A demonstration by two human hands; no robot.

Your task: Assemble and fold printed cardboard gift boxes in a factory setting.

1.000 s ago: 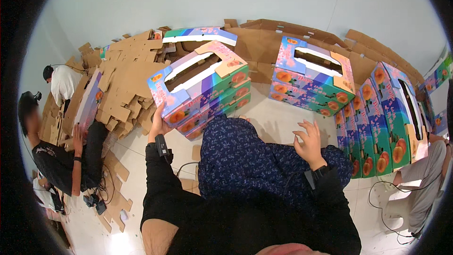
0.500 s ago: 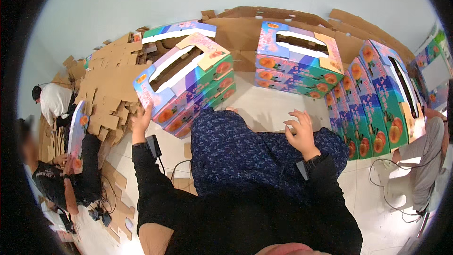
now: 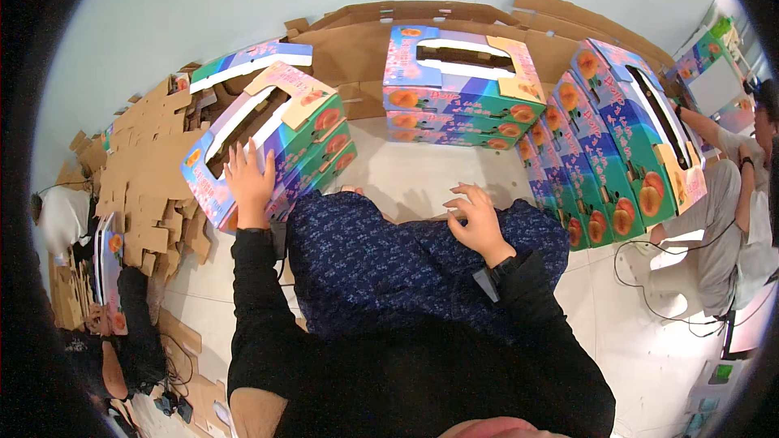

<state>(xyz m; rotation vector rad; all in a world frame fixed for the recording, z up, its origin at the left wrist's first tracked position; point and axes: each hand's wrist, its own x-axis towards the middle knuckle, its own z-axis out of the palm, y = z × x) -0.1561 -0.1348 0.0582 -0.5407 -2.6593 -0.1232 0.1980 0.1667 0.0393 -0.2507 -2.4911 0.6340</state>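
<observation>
My left hand (image 3: 251,186) lies with spread fingers against the near upper edge of a peach-printed carton (image 3: 304,126), the top one of a short stack on the left. That carton has a long slot in its top with a white edge. Over my lap hovers my right hand (image 3: 480,225), its fingers curved and apart, with nothing in it. Beyond it, a second stack of matching cartons (image 3: 462,89) stands in the middle. At the right, several more cartons (image 3: 621,138) lean side by side in a row.
Flat brown cardboard (image 3: 142,162) is piled on the left, and more cardboard (image 3: 349,40) runs along the wall. A person (image 3: 726,227) sits at the right, one arm reaching to the carton row. At the left another person handles an upright carton (image 3: 109,276). Cables (image 3: 649,300) lie on the floor.
My left hand has shifted from the left stack's corner onto its near upper edge. The whole view has swung right. The person at the right now reaches to the carton row.
</observation>
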